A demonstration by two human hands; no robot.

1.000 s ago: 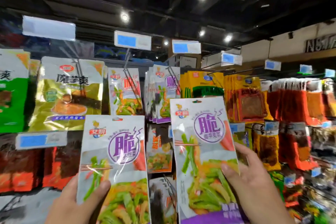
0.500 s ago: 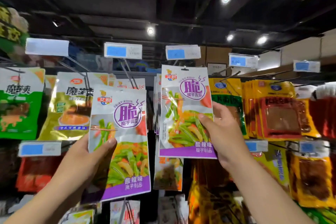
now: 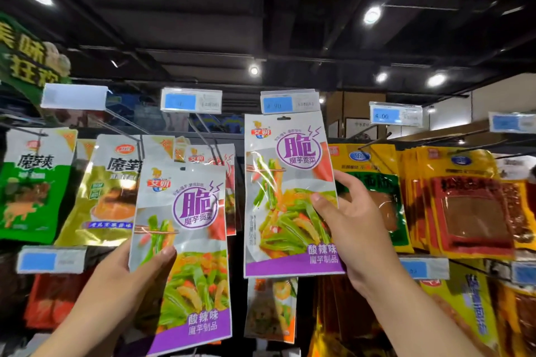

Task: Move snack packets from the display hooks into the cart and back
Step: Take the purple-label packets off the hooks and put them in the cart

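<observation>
Both hands are raised at the display, each clamped on a purple-and-white snack packet: the left hand [image 3: 116, 278] pinches the left packet [image 3: 185, 255] low centre-left of frame, and the right hand [image 3: 348, 220] grips the right packet [image 3: 290, 197] higher, centre, its hang hole just under the blue price tag [image 3: 290, 102]. This looks like the return step, packets going back onto hooks. The next move calls for lining the right packet's slot up with the hook [image 3: 203, 132] tip and sliding it on; the cart is out of view.

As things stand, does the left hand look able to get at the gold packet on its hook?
Probably not: the left hand grips a purple packet, which overlaps the gold packet, though that hangs close by.
</observation>
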